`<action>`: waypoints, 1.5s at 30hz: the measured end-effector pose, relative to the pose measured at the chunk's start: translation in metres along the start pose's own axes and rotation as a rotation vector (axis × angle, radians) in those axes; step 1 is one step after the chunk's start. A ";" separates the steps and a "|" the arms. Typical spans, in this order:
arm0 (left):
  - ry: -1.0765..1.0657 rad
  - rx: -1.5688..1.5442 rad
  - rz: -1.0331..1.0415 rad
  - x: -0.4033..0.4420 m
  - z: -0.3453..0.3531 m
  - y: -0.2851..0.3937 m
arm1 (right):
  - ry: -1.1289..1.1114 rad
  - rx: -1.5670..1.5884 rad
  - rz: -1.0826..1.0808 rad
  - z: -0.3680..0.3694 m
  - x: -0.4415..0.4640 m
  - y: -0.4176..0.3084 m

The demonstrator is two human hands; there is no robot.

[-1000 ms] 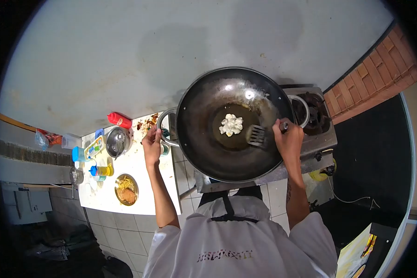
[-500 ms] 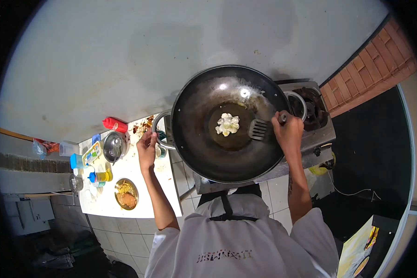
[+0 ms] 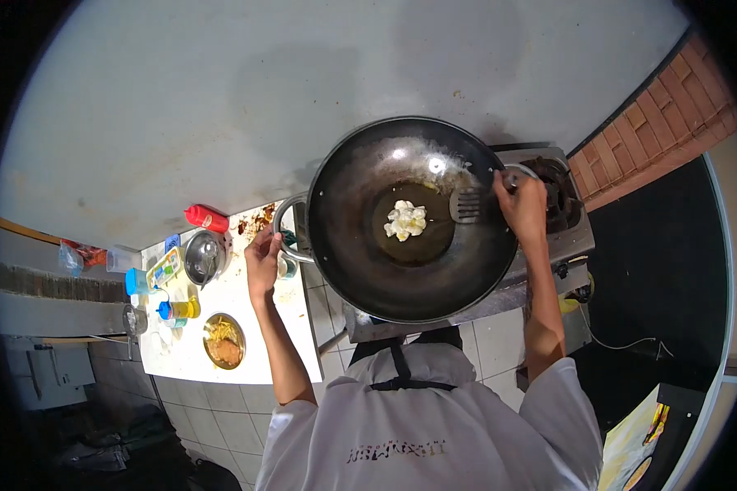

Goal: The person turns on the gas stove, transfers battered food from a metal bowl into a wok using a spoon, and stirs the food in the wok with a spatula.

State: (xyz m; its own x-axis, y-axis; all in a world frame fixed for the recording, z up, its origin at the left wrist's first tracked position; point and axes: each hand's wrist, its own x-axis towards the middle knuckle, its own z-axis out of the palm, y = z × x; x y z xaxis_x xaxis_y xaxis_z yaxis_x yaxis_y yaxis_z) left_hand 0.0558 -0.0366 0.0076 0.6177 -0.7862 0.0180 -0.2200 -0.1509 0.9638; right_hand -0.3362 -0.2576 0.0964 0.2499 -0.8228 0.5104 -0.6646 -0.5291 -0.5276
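A large dark wok (image 3: pixel 360 270) sits on the stove, with a white clumped piece of food (image 3: pixel 405 220) in a shallow pool of oil at its centre. My right hand (image 3: pixel 522 200) is closed round the handle of a slotted spatula (image 3: pixel 467 205), whose head rests over the wok's right inner side. At the wok's left loop handle (image 3: pixel 282 221), my left hand (image 3: pixel 263 250) has its fingers closed on the outer edge of the ring.
A white table (image 3: pixel 278 352) at the left holds a red bottle (image 3: pixel 206 218), a metal bowl (image 3: pixel 204 257), a yellow bottle with a blue cap (image 3: pixel 179 308) and a plate of food (image 3: pixel 223 340). Right of the wok is a second burner (image 3: pixel 558 196).
My right hand has moved up and slightly right with the spatula, whose head has shifted from the food's lower right to its upper right. My left hand stays at the handle.
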 end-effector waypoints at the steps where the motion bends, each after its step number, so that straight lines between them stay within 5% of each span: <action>1: -0.012 -0.015 0.003 0.000 0.000 0.002 | -0.078 -0.052 -0.011 0.004 0.003 0.005; 4: -0.024 -0.024 0.003 0.001 0.002 0.003 | -0.075 0.079 0.130 0.003 0.012 0.004; 11: -0.012 -0.019 0.008 0.000 0.003 0.001 | -0.061 0.159 -0.073 0.027 0.023 0.016; 13: -0.022 -0.054 0.016 0.001 0.002 -0.002 | -0.163 0.187 0.152 0.022 0.029 0.006; 16: -0.008 -0.018 0.008 0.002 0.001 -0.004 | -0.103 0.211 0.025 0.046 0.024 0.022; 19: -0.017 -0.053 0.006 0.001 0.003 -0.003 | -0.192 0.350 0.156 0.045 0.022 0.014; 45: -0.010 -0.036 -0.018 0.001 0.003 0.003 | -0.226 0.561 0.100 0.070 0.023 0.016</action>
State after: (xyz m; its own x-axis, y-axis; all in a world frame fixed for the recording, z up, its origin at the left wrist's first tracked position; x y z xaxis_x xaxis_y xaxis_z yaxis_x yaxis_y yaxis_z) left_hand 0.0535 -0.0402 0.0100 0.6134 -0.7898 -0.0018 -0.1815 -0.1433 0.9729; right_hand -0.2916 -0.3000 0.0522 0.3896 -0.8653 0.3155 -0.2362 -0.4249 -0.8739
